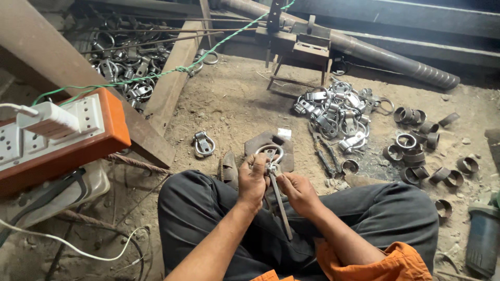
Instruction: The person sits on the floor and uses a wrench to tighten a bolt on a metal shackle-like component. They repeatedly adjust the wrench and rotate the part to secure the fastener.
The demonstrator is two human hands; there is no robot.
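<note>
- Dark trousers (219, 218) and orange sleeves (396, 263) of the seated person fill the bottom edge, closest of all, legs crossed on the dirt floor (229, 104).
- Left of the person's knees sits an orange-and-white power strip (57, 135) with a white plug in it, a green cord (156, 73) running away from it.
- Beyond the knees, to the right, lies a heap of finished metal ring clamps (338, 112); further right of that heap, short cut pipe rings (416, 145) are scattered (some on their sides).
- Between the knees and that heap is a dark flat metal plate (255, 143) on the floor, with pliers (323, 151) just beside it.
- Above the knees, the left hand (251, 182) has its fingers closed around a ring clamp (270, 155), holding it over the plate.
- Right hand (297, 190) has its fingers closed on a thin metal rod (280, 200) whose upper end meets the clamp's bolt; the rod slants down toward the lap.
- One lone clamp (203, 144) lies left of the plate.
</note>
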